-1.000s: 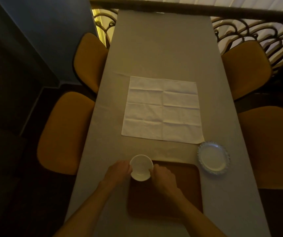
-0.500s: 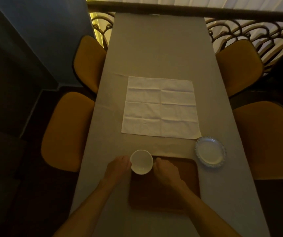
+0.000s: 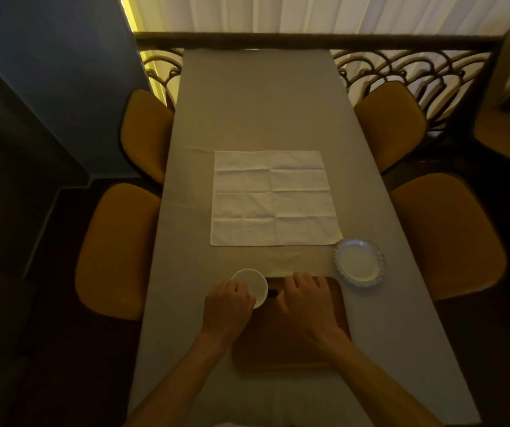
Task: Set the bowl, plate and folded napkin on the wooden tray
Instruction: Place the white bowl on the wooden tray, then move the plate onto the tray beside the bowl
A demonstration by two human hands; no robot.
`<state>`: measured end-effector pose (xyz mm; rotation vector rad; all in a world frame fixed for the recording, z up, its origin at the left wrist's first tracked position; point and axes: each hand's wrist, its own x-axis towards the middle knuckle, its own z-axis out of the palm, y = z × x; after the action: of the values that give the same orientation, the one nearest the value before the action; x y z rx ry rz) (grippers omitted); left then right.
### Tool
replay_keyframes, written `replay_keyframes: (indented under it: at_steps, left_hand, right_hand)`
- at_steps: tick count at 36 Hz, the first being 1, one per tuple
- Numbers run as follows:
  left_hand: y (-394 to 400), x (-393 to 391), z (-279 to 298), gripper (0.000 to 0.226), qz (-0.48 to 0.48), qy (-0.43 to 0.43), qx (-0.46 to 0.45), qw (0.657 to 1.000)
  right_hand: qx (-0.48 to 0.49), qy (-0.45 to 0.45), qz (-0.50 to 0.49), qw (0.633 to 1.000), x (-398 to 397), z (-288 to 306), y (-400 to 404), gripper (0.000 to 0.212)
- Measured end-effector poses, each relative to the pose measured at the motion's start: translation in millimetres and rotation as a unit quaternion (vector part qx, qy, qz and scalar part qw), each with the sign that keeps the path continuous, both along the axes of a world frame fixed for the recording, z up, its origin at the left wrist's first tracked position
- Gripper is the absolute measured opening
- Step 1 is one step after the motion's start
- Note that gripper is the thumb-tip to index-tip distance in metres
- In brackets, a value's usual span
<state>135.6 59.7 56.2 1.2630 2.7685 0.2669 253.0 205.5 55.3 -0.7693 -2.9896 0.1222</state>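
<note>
Here, left hand (image 3: pixel 229 306) curled around white bowl (image 3: pixel 252 285) at tray's (image 3: pixel 338 303) far-left corner, right hand (image 3: pixel 307 298) flat, empty on tray, plate (image 3: pixel 359 261) beside far-right corner, unfolded napkin (image 3: pixel 273 198) beyond, bare counter (image 3: pixel 259 103) farther back.

The long worktop (image 3: pixel 259 112) is stretching away from me under a plain grey cloth. A white napkin (image 3: pixel 273 198), spread open and creased into squares, is lying flat at its middle. Nearer me, the wooden tray (image 3: pixel 281 349) is sitting square on the cloth. The frilled white plate (image 3: pixel 359 262) is resting just beside the tray's far right corner, almost touching the napkin's corner. The white bowl (image 3: pixel 252 283) is sitting at the tray's far left corner.
</note>
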Motion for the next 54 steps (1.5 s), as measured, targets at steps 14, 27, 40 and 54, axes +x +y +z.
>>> replay_keyframes:
  at_steps: [14,27,40,54]
  left_hand:
    - [45,45,-6,0.008,-0.027,-0.041,-0.028,0.998]
    - [136,84,-26,0.012,-0.040,-0.014,-0.044,0.998]
    - [221,81,-39,0.035,-0.071,-0.031,-0.095,0.992]
    - [269,68,-84,0.017,-0.049,-0.078,-0.153,0.984]
  right_hand:
    - [0.017,-0.013,-0.023,0.999,66,-5,47,0.010]
    - [0.005,-0.070,-0.038,0.997,122,-13,144,0.015]
    - [0.023,-0.064,-0.047,0.997,133,-47,232,0.019]
    - [0.035,-0.144,-0.065,0.987,119,-80,286,0.017]
